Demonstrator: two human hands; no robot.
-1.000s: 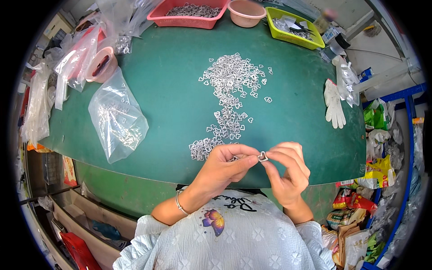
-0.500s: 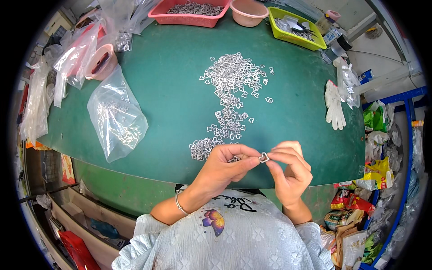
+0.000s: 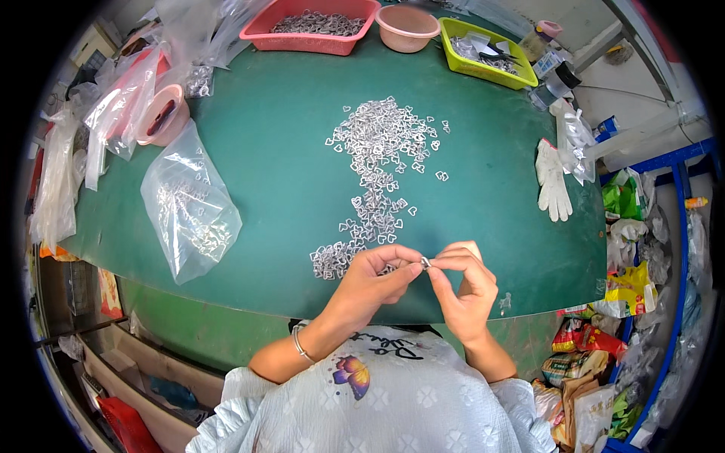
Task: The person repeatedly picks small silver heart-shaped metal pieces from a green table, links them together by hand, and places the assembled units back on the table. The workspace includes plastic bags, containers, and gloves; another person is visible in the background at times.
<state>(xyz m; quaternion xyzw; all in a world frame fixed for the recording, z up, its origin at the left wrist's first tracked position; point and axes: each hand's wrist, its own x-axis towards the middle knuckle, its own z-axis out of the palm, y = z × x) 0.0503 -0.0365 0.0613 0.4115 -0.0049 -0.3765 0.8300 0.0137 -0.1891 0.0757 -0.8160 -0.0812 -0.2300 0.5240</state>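
Observation:
My left hand (image 3: 374, 281) and my right hand (image 3: 462, 285) meet over the near edge of the green table (image 3: 279, 151), fingertips pinched together on one small silver metal piece (image 3: 425, 263). A long scatter of the same small heart-shaped metal pieces (image 3: 377, 162) runs from the table's middle down to my left hand. A clear plastic bag (image 3: 189, 204) with some pieces inside lies to the left.
At the back stand a red tray (image 3: 317, 34) of metal parts, a pink bowl (image 3: 408, 26) and a yellow-green tray (image 3: 483, 57). A white glove (image 3: 553, 181) lies at the right. More plastic bags (image 3: 113, 113) and a pink bowl (image 3: 162, 113) sit at the left.
The hands have stayed almost in place; the fingers have shifted slightly on the small piece held between them.

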